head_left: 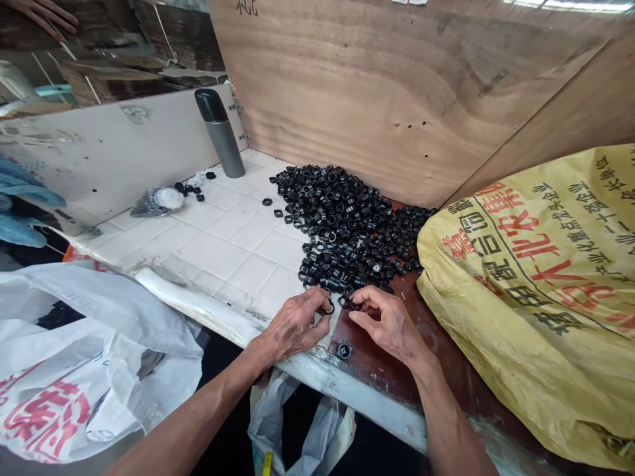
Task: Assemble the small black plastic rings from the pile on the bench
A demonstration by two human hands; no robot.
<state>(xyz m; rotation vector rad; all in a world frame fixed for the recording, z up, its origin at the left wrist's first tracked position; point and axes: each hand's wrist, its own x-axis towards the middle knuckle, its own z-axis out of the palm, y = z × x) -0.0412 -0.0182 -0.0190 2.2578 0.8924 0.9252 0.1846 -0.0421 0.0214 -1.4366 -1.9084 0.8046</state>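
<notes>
Arms: both reach in from the near side, bare, over the bench edge.

Left hand: it is curled, and the finger and thumb seem to pinch a small black ring.

Right hand: it is half open, with the fingers bent. Its fingertips are at the edge of the rings, and I cannot tell if they grip one.

Rings: a big black heap lies just past the hands, partly on white tile and partly on a dark red board.

Loose ring: it sits on the red board, just below the gap between the hands.

Good way: use the fingertips, keep the hands low and close, and take one ring at a time from the edge of the heap. That way the heap does not slide.

Bench: its white tile top runs off past the left hand.

Past the left hand: a grey flask with a black cap stands up, and a small clear bag lies flat.

Right of the hands: a yellow sack with red print leans near the heap.

Left of the arms: a white plastic bag hangs by the bench.
</notes>
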